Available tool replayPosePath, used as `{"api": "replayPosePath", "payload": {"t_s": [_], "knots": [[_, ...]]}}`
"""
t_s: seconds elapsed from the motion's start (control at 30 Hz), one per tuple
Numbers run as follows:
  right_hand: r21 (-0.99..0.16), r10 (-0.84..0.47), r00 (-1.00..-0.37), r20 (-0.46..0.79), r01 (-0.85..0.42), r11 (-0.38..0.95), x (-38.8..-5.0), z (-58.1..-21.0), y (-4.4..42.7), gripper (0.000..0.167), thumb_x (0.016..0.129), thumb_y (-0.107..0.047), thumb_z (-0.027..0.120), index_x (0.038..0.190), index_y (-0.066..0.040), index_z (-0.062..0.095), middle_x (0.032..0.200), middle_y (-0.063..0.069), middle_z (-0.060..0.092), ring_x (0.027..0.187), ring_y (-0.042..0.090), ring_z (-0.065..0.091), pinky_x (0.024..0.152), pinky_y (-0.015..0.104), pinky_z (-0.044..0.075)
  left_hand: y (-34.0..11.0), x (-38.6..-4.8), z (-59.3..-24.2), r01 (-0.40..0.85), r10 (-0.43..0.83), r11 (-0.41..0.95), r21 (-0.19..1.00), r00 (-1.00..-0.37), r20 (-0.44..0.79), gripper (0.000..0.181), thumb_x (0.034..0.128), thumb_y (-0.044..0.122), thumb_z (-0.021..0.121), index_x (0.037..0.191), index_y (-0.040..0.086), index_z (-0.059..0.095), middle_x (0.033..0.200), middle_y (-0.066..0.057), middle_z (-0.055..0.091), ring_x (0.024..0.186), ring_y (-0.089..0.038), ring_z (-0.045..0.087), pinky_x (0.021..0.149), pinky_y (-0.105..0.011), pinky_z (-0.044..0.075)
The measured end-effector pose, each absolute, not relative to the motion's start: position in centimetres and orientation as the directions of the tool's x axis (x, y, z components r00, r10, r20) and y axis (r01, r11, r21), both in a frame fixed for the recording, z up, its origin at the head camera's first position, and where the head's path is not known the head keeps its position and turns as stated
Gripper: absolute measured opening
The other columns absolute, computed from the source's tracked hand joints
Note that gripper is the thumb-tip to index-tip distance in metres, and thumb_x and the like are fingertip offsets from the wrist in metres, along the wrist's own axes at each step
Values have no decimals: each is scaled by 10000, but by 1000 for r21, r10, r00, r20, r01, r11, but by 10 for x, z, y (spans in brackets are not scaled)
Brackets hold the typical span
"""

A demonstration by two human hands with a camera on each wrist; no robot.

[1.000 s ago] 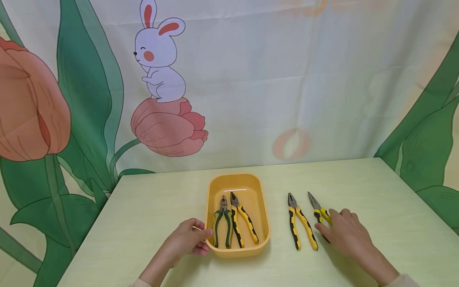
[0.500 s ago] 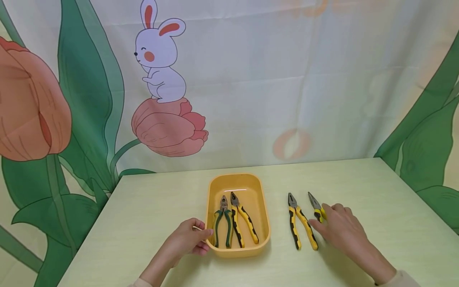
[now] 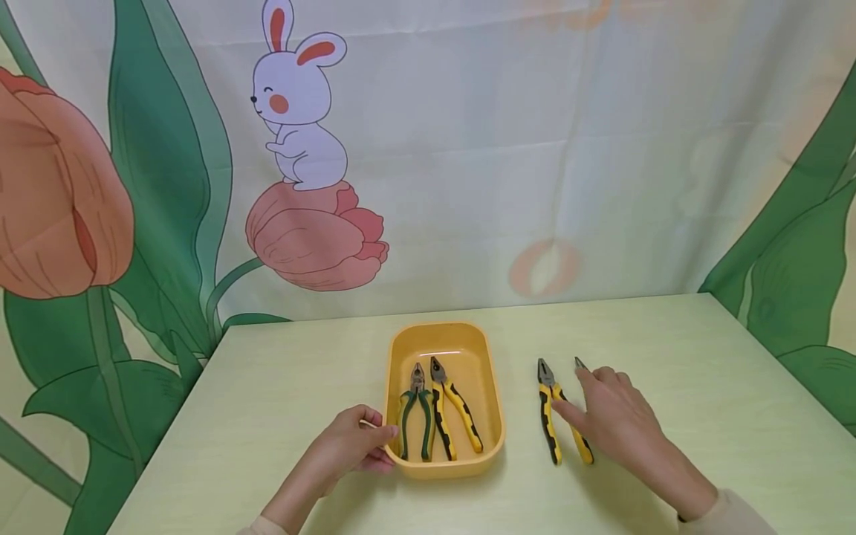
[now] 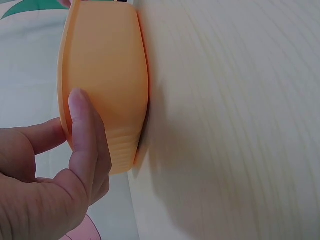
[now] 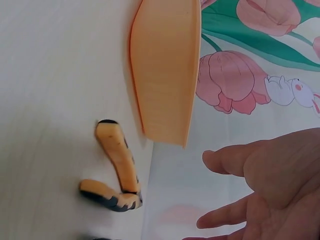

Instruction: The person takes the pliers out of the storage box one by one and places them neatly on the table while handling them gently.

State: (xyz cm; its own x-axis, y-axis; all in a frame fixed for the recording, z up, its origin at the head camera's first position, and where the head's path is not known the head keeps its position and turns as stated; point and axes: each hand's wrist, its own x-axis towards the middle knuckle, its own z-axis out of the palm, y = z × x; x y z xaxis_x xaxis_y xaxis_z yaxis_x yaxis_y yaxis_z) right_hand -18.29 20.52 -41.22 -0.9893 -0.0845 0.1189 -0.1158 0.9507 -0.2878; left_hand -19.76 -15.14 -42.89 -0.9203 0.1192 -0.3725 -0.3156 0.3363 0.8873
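My left hand [image 3: 351, 442] grips the near left corner of a yellow plastic tray [image 3: 444, 470], thumb over the rim and fingers against the outer wall [image 4: 107, 65]. Green-handled pliers [image 3: 426, 425] and yellow-and-black pliers [image 3: 463, 416] lie side by side inside it. On the table, right of the tray, are yellow-and-black combination pliers [image 3: 546, 375]. My right hand [image 3: 618, 416] hovers over their right handle, thumb and fingers spread, holding nothing; the right wrist view shows a gap between the hand [image 5: 280, 185] and the handles [image 5: 117, 155]. Behind it, only the tip of the needle-nose pliers [image 3: 579, 363] shows.
The pale table [image 3: 294, 371] ends at the back against a printed cloth [image 3: 455, 186] with a rabbit and tulips. Bare tabletop lies between the tray and the combination pliers, and to the right of my right hand.
My right hand has moved left and a little away from me, from the needle-nose pliers' handles toward the combination pliers. The left hand, the tray and the pliers have stayed put.
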Motion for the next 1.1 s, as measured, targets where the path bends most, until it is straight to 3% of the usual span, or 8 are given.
{"api": "replayPosePath", "payload": {"t_s": [0.67, 1.1], "knots": [[-237, -187, -974, 132, -214, 948, -188, -384, 156, 629, 987, -401, 694, 1373, 80, 571, 1269, 268, 601, 1146, 419, 556, 972, 547, 491, -150, -197, -429, -321, 111, 331, 887, -920, -375, 218, 1012, 83, 664, 1107, -38, 510, 857, -159, 622, 618, -194, 649, 590, -298, 613], [-223, -251, -963, 102, -268, 937, -195, -379, 121, 631, 1000, -435, 673, 1402, 38, 560, 1327, 244, 597, 1178, 419, 546, 958, 521, 512, -151, -197, -430, -329, 114, 328, 885, -917, -383, 226, 1016, 89, 658, 1125, -36, 504, 876, -174, 634, 635, -202, 656, 598, -295, 614]]}}
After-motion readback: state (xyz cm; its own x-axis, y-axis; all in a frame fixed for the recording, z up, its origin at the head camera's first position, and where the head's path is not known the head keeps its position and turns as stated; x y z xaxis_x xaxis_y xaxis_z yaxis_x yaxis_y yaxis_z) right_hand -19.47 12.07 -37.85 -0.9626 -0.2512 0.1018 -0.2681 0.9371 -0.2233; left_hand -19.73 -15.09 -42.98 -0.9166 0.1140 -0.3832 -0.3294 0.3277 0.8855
